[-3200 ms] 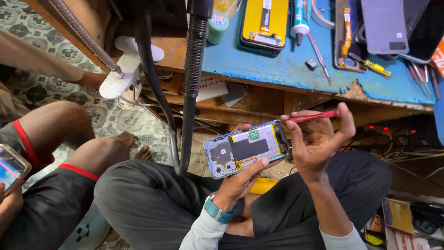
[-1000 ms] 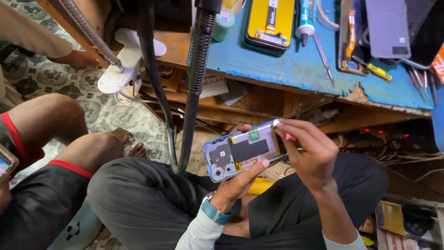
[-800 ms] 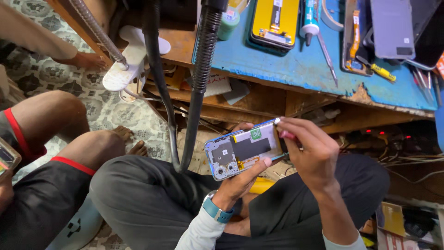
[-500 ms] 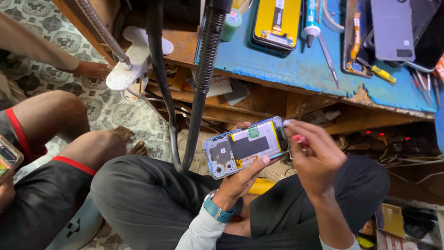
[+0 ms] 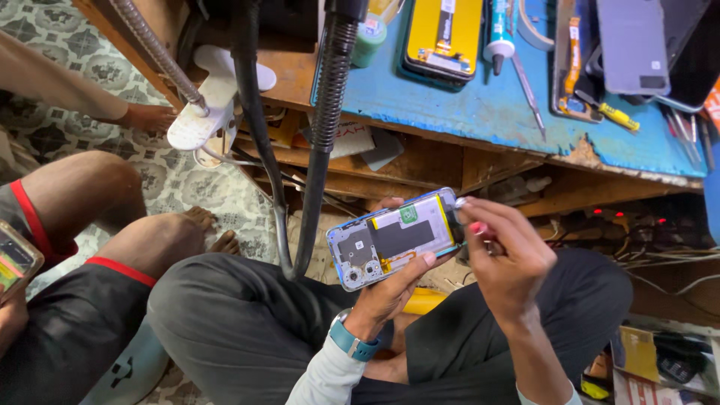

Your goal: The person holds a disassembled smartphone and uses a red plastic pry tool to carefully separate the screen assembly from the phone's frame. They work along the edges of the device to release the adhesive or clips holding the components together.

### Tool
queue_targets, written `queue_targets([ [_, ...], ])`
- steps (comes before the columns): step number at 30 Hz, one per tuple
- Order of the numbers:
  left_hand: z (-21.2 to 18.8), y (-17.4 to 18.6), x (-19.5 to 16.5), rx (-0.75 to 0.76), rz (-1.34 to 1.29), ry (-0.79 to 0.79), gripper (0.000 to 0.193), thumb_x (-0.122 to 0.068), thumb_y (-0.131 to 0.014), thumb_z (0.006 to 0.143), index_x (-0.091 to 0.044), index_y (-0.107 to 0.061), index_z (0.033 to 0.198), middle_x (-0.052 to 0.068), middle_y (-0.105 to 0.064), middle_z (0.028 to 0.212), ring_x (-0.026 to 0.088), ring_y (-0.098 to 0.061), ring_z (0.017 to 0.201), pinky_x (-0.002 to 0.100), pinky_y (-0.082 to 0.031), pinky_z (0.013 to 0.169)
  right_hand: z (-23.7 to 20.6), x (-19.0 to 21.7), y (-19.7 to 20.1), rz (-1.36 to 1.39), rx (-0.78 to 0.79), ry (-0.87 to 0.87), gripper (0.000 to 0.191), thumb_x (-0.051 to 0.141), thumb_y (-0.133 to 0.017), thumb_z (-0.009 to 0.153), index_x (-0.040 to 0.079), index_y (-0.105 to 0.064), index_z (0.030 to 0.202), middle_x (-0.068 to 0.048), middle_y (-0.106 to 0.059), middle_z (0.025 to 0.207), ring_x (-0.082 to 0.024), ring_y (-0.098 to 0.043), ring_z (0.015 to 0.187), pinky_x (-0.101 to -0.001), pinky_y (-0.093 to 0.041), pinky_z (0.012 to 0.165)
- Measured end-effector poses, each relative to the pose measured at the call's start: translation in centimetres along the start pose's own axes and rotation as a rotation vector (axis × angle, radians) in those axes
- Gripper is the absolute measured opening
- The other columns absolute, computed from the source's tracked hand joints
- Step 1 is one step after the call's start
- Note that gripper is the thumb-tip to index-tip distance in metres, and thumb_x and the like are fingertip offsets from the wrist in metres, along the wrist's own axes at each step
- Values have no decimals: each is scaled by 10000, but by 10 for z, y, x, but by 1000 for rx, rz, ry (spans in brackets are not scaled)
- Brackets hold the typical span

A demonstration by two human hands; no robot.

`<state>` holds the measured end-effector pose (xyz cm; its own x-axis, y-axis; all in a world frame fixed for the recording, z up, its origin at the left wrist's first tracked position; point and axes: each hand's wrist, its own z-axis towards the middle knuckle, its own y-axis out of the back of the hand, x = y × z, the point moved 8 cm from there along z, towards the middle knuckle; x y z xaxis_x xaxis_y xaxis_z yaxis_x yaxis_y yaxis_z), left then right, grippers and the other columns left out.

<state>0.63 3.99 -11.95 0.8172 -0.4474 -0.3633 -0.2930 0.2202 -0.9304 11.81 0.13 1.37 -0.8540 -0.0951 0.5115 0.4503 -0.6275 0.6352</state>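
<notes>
Below the blue surface [image 5: 480,112], the left hand [image 5: 390,289] grips the opened phone [image 5: 394,238] while the right hand [image 5: 506,259] pinches a red tool [image 5: 477,228] at its end.

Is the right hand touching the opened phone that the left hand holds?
Touching. The head view shows the right hand with its fingertips pressed on the end of the opened phone, which the left hand cradles from below.

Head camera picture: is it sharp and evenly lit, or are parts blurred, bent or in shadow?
Head view: daylight falls evenly on the blue bench top and the opened phone, both sharp; the right hand is slightly soft at the fingertips; the space under the bench is dim, with small red lights glowing; the wide lens bends the black hose and stretches the edges.
</notes>
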Motion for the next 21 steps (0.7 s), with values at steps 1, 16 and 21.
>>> queue_targets([
  [1,1,0,0,3,-8,8,780,147,-676,872,-146,-314,1498,121,-494,1400,272,-549,1345,525,-536,1109,1,-3,1,14,-36,-38,177,-61,-801,914,9,-767,1073,-89,-768,1108,-90,-675,775,-205,-517,651],
  [16,-2,-3,0,3,22,-20,772,139,-683,880,-136,-316,1501,110,-475,1424,276,-520,1382,541,-523,1127,3,3,-7,-17,105,71,199,-50,-797,875,7,-748,1060,-97,-767,1054,-71,-684,947,-187,-532,744],
  [21,-1,-2,-2,12,-17,-5,772,143,-674,881,-145,-311,1499,120,-483,1411,287,-528,1367,556,-526,1124,2,-16,9,101,-65,-140,236,-44,-806,970,35,-759,1188,-31,-749,954,4,-545,644,-138,-359,512],
])
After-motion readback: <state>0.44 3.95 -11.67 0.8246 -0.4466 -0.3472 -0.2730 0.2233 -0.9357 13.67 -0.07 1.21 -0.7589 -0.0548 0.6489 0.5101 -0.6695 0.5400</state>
